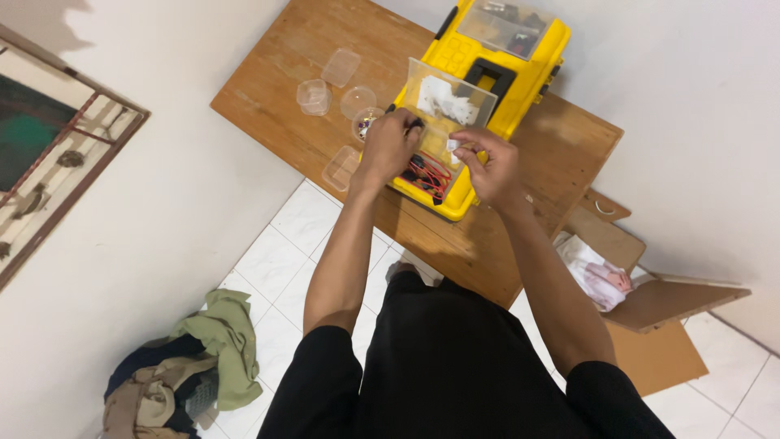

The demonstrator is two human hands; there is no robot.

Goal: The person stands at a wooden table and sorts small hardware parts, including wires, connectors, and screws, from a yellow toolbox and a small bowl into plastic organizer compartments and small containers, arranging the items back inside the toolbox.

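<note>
- I am pinching a small white piece [452, 146] in my right hand [491, 167]; light, flimsy, hold by its edge.
- I am closing my left hand [388, 146] on a dark item I cannot identify, just above the yellow toolbox [520, 77] tray.

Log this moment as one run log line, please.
left hand: over open compartment | right hand: pinching small white piece | yellow toolbox on wooden table

Place: a room in a home
Signs: white tiled floor [280, 244], heap of clothes [183, 366], wooden counter [561, 154] against plain wall, barred window [49, 154]
</note>
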